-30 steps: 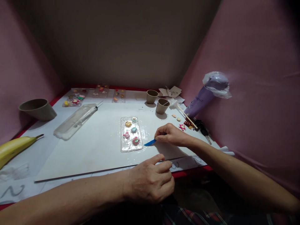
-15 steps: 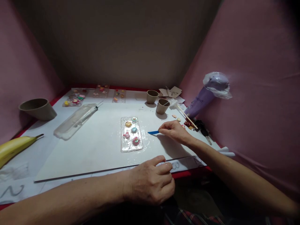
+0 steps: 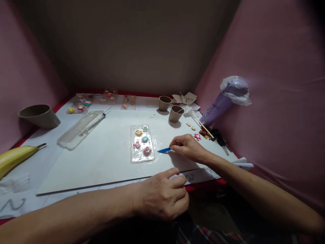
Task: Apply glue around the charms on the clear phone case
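My right hand (image 3: 188,148) pinches a small blue plastic knife (image 3: 164,150), whose tip points left, close to the white board. Left of that tip lies a clear, glossy phone case (image 3: 142,157) bearing several small charms, among them a pink flower (image 3: 147,151), a pink rabbit-like one (image 3: 136,144), a blue one (image 3: 145,139) and a yellow one (image 3: 138,133). Wet-looking clear smears surround the case on the board (image 3: 101,159). My left hand (image 3: 164,195) is loosely curled at the table's front edge, apart from the case; its palm is hidden.
Two brown cups (image 3: 165,103) stand behind, one with a stick inside. Loose charms (image 3: 197,136), a white stick (image 3: 203,126) and a purple bag (image 3: 218,106) are right. Left are a clear case (image 3: 76,132), a banana (image 3: 17,157) and a larger cup (image 3: 40,117). Decorated cases (image 3: 128,102) lie behind.
My right hand has shifted slightly left and toward me, bringing the blue knife's tip nearer the phone case's right edge. A pink charm beyond that hand shows more fully. My left hand has barely moved.
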`<action>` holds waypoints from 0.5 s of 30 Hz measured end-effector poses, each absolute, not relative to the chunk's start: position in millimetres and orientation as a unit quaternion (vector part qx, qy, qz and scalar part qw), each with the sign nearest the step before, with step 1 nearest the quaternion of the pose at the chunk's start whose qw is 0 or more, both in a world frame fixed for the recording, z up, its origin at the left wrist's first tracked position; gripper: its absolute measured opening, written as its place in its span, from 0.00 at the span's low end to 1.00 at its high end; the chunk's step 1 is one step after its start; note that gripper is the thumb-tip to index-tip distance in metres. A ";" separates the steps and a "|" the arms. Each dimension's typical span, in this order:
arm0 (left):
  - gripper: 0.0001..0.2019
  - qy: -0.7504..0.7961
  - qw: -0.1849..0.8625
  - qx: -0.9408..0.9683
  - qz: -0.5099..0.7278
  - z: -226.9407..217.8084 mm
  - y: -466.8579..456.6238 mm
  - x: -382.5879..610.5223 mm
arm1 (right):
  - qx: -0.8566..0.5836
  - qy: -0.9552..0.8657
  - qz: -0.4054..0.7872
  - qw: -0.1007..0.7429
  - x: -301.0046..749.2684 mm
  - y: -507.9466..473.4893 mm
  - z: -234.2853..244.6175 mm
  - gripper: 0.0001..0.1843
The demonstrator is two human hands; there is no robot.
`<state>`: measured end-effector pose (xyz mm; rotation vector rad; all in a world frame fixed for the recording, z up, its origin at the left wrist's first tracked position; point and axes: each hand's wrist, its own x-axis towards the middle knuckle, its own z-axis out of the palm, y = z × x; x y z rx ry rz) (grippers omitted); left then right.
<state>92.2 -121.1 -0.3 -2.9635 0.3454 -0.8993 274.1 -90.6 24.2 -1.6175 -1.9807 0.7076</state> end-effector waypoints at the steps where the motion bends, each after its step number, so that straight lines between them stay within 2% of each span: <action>1: 0.11 0.111 0.012 -0.952 -0.286 -0.3 -121.7 92.1 | -0.590 -0.726 0.259 0.239 273.2 -92.2 24.8 0.09; 15: 0.12 0.133 -0.004 -0.949 -0.286 -0.4 -124.0 92.1 | -0.568 -0.740 0.291 0.214 269.9 -104.3 26.6 0.10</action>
